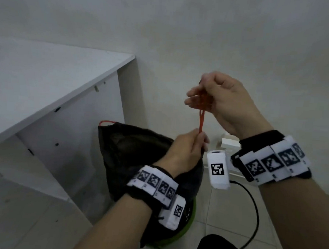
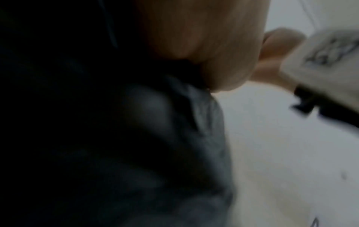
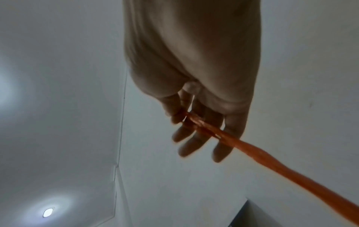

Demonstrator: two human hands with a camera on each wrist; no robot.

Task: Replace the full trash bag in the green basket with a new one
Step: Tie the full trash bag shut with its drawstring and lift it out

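Observation:
A full black trash bag (image 1: 131, 153) sits in the green basket (image 1: 190, 219), whose rim shows only at the lower right under my left wrist. A red drawstring (image 1: 201, 120) runs taut up from the bag's mouth. My left hand (image 1: 195, 139) pinches the string low, just above the bag. My right hand (image 1: 201, 99) is higher, with the string looped around its fingers. In the right wrist view the drawstring (image 3: 252, 152) runs from the fingers (image 3: 196, 142) toward the lower right. The left wrist view is blurred, showing the dark bag (image 2: 136, 138) and my palm. A second red loop (image 1: 106, 122) sticks out at the bag's far left.
A white cabinet (image 1: 53, 92) stands close on the left, its side panel touching the bag. A white wall is behind. A black cable (image 1: 254, 211) curves over the tiled floor at the right. Small white boxes (image 1: 229, 143) lie by the wall.

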